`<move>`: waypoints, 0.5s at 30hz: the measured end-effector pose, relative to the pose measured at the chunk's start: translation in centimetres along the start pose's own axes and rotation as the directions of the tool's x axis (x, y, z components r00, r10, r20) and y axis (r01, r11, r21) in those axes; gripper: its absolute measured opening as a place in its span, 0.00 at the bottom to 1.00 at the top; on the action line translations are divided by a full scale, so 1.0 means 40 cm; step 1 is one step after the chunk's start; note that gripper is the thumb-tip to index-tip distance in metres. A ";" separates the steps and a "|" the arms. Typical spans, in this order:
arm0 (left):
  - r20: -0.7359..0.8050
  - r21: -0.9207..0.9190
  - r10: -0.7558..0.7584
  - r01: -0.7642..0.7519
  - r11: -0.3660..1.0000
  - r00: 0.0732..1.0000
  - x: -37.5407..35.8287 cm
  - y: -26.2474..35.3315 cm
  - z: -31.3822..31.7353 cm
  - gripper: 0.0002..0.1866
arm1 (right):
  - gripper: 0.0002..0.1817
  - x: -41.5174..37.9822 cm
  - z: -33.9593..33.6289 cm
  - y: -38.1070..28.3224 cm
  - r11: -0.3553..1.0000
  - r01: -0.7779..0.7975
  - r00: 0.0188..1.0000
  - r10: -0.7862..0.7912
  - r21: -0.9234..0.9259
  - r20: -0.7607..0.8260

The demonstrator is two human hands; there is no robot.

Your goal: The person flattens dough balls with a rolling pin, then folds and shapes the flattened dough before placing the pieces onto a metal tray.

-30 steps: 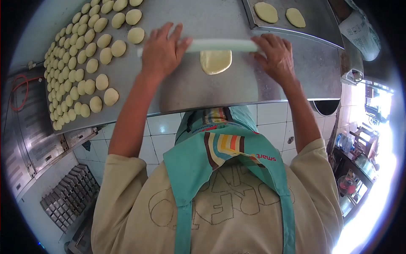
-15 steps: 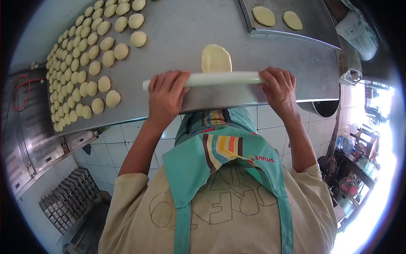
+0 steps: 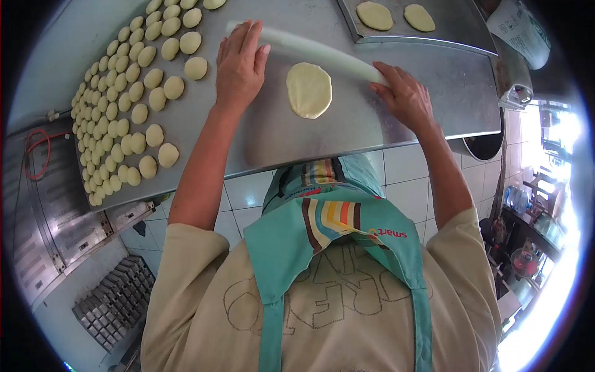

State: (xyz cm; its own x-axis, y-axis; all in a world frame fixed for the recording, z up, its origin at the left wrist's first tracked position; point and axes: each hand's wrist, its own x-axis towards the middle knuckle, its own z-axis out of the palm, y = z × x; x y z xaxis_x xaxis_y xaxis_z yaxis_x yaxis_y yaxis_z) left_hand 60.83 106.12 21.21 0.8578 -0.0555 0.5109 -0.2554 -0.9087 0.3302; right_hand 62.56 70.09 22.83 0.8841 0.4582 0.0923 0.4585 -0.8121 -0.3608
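A long white rolling pin lies slantwise across the metal table, its left end farther from me than its right. My left hand is at the left end, fingers closed over it and thumb held out to the side. Around the right end, the fingers of my right hand are curled. Just on my side of the pin is a flattened oval of dough, apart from both hands.
Many round dough balls cover the left part of the metal table. At the back right, a metal tray holds two flattened dough pieces. A dark round container sits below the table's right edge.
Both hands have moved the rolling pin away from me, beyond the dough, and its left end has swung farther out. The dough now shows whole and looks wider.
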 end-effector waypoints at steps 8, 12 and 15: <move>0.094 -0.018 0.286 -0.285 0.958 0.954 -0.003 0.072 -0.080 0.30 | 0.27 -0.268 -0.021 -0.132 0.817 -0.282 0.959 0.226 0.504 0.170; 0.255 -0.086 0.434 -0.427 0.900 0.864 0.007 0.047 -0.041 0.31 | 0.27 -0.376 0.045 -0.269 0.737 -0.391 0.919 0.340 0.552 0.199; 0.335 -0.163 0.555 -0.533 0.830 0.762 0.030 0.037 -0.014 0.31 | 0.27 -0.408 0.093 -0.359 0.648 -0.481 0.871 0.430 0.591 0.237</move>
State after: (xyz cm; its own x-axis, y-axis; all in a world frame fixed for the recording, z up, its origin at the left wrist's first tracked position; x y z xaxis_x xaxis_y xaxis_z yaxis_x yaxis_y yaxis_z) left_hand 61.25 104.93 22.75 0.6608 -0.6850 0.3068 -0.7423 -0.6571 0.1314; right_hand 41.20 75.62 23.03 0.9460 0.1350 -0.2947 -0.1815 -0.5326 -0.8267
